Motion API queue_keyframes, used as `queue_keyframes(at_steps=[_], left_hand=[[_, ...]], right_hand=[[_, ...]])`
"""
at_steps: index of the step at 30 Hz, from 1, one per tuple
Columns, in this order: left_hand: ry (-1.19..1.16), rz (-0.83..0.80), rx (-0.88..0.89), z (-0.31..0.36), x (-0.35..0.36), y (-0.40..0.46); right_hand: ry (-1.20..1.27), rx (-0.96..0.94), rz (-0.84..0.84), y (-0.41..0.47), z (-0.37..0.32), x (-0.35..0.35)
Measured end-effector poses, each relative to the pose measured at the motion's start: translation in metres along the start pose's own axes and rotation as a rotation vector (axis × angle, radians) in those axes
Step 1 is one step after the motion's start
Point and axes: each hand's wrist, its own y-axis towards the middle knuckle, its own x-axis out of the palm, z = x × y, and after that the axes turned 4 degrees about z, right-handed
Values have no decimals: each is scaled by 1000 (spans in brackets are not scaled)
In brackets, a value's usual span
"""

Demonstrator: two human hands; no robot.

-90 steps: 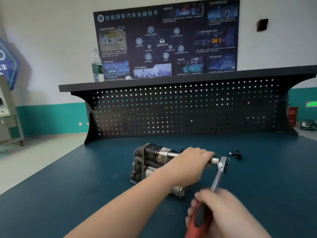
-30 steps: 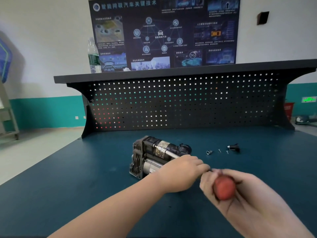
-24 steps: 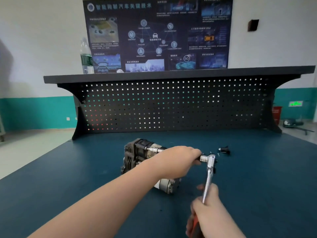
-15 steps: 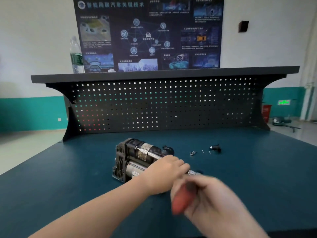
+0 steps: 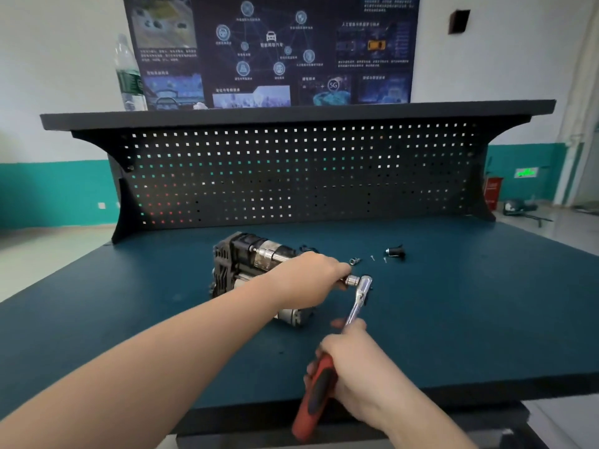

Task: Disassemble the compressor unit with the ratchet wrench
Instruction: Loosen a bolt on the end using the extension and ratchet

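Poster (image 5: 269, 50) cropped above, compressor unit (image 5: 246, 264) partly behind left hand (image 5: 311, 277)

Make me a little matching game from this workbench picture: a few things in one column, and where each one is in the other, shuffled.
Things:
1. water bottle
2. ratchet wrench
3. compressor unit
4. small black part

Places:
A. lying on the blue benchtop under the left hand
B. standing on the top shelf, at its left end
C. loose on the bench, right of the screws
D. held by its red handle in the right hand

Pairs: 1-B, 2-D, 3-A, 4-C
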Motion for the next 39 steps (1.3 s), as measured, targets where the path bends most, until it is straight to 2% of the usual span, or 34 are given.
queue_keyframes(at_steps=[2, 4, 6, 7, 9, 10, 12, 15, 16, 18, 20, 22, 25, 28, 30, 32, 33, 34, 35, 36, 37, 38, 39], left_hand=[[94, 59, 58, 2, 7, -7], [139, 79, 73, 5, 13, -15], [-1, 105, -4, 6, 13, -18], [-73, 129, 5, 4, 12, -18], [24, 155, 96, -6, 11, -17], [53, 189, 85, -16, 9, -19], [71, 291, -71, -44, 4, -27], [16, 388, -479, -97, -3, -51], [-66, 378, -606, -114, -3, -60], [-408, 270, -812, -135, 4, -72], [-683, 195, -892, -134, 17, -77], [-755, 314, -918, -125, 31, -75], [-714, 459, -928, -113, 35, -71], [-619, 473, -915, -110, 32, -76], [-544, 407, -943, -103, 26, -78], [-230, 377, -1017, -90, 20, -74], [-60, 445, -984, -77, 15, -69], [19, 549, -844, -62, 8, -60], [-10, 596, -618, -45, 0, -48], [-105, 556, -373, -27, -5, -33], [-196, 445, -186, -10, -6, -16], [-238, 296, -93, 5, -5, 1], [-222, 187, -79, 16, -3, 16]], right_hand=[[292, 96, -136, -8, -16, 1], [560, 111, -300, -19, -45, -6], [797, 103, -353, -27, -69, -14], [818, 107, -350, -29, -74, -15], [648, 120, -298, -28, -69, -15], [540, 112, -282, -25, -61, -14], [452, 130, -276, -18, -47, -14], [442, 140, -283, -18, -44, -17], [444, 137, -284, -18, -45, -18], [430, 122, -269, -14, -43, -20], [399, 104, -248, -9, -41, -20], [364, 90, -231, -5, -41, -20], [310, 78, -183, 1, -43, -25], [274, 77, -127, 7, -50, -36], [216, 77, -99, 14, -54, -45], [105, 57, -59, 20, -58, -53], [50, 37, -41, 23, -60, -57], [-5, 13, -30, 25, -61, -59], [-58, -20, -22, 27, -62, -62], [-113, -62, -12, 29, -62, -63], [-167, -110, 1, 31, -62, -64], [-211, -156, 12, 34, -61, -64], [-236, -190, 14, 35, -60, -64]])
